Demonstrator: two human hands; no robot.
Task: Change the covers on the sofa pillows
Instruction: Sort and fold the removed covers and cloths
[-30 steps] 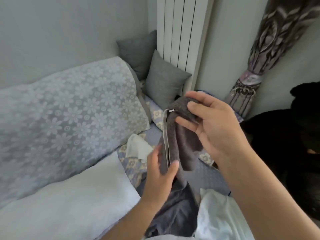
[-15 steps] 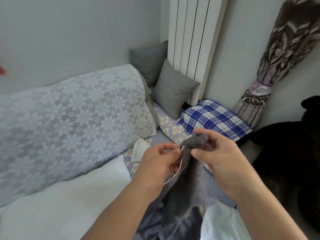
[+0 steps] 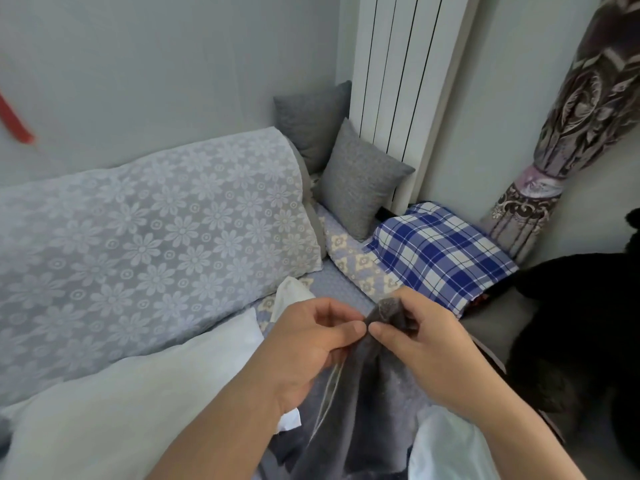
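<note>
Dark grey cover [image 3: 360, 403]: held up over sofa seat, centre-low in view, draping down betw. forearms. L hand [image 3: 304, 348] pinches its zip edge, thumb to forefinger. R hand [image 3: 426, 348] pinches top corner. White pillow insert [image 3: 114, 403] just left. Two grey cushions [image 3: 356, 181] & blue plaid cloth [image 3: 440, 251] beyond.

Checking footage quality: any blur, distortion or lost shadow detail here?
Head view: wide-angle bend bows the radiator; a red streak at the left edge is blurred; the black mass at right loses all detail; both hands, left and right, and the grey cover stay sharp.
</note>
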